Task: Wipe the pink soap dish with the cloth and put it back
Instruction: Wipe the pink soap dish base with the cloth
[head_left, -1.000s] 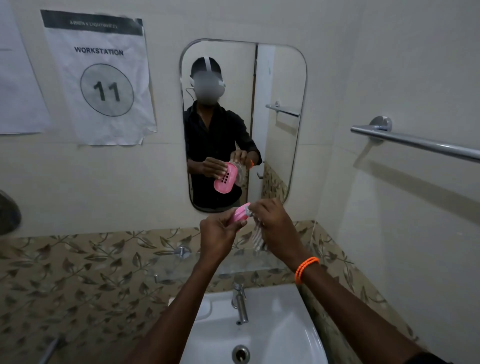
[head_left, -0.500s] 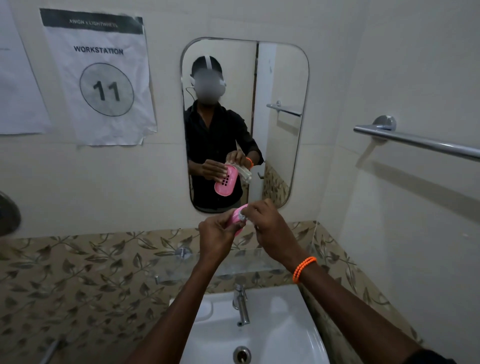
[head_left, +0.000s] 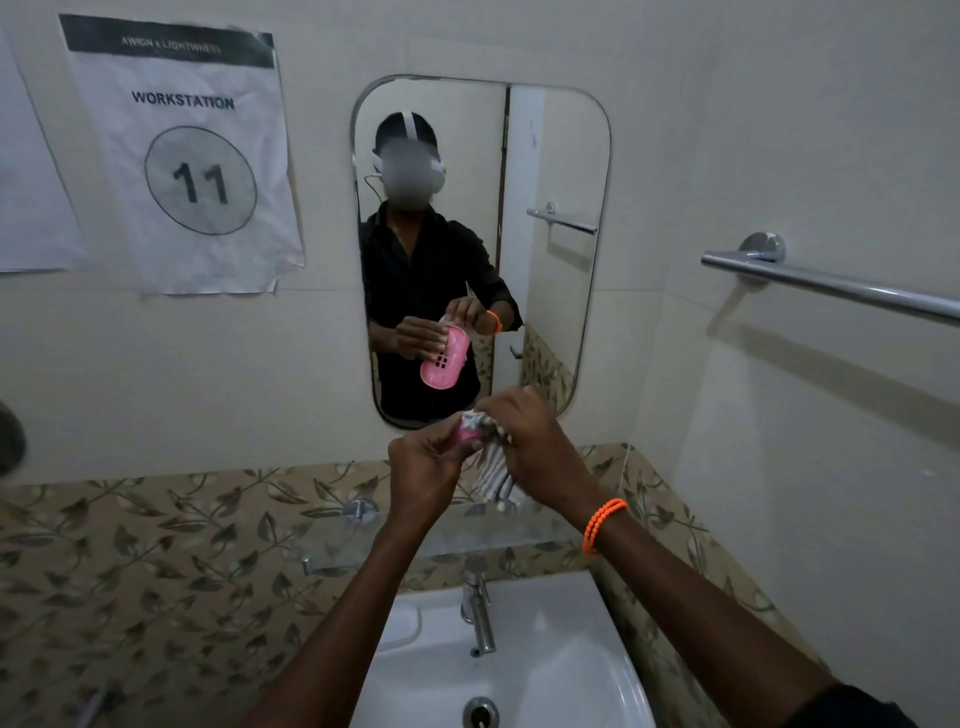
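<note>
My left hand (head_left: 423, 465) grips the pink soap dish (head_left: 463, 435) above the glass shelf; only a sliver of pink shows between my fingers. My right hand (head_left: 535, 447) holds the striped grey-white cloth (head_left: 496, 470) against the dish, and the cloth's end hangs down between my hands. The mirror (head_left: 550, 156) shows the dish's slotted underside, with the cloth bunched at its top end.
A glass shelf (head_left: 519, 535) is fixed to the leaf-patterned tiles below my hands. Under it are a white basin (head_left: 571, 654) and a chrome tap (head_left: 478, 613). A chrome towel rail (head_left: 831, 288) juts from the right wall. Paper signs hang at the upper left.
My right hand has shifted the cloth along the dish; more cloth now hangs down between my hands. Both hands stay at the same height above the shelf.
</note>
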